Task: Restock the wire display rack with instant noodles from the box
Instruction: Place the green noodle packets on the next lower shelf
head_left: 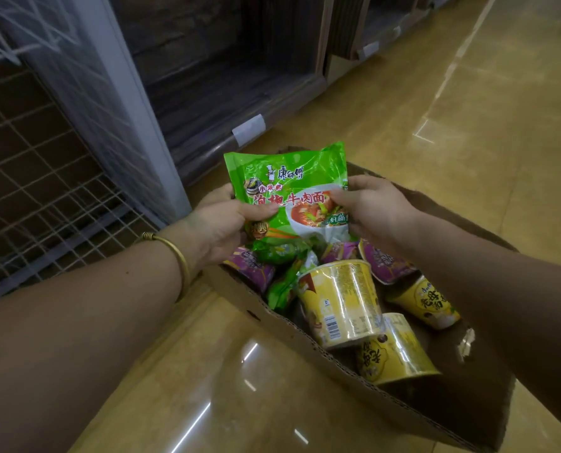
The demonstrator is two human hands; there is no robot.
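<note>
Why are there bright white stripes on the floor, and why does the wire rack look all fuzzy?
Head view: the stripes are glare, lights reflecting off the glossy floor; also head view, the wire display rack at the left edge is smeared with blur, while the green noodle packet in the middle looks sharp.

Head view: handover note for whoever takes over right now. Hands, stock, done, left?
Left hand: grips the green noodle packet at its left edge.
Right hand: pinches its right edge.
The packet is held above the box on the floor. Yellow cups, purple packs and more green packets lie inside.
Wire rack: to the left, no noodles on its visible part.
Left: place this packet, then the rest.
</note>
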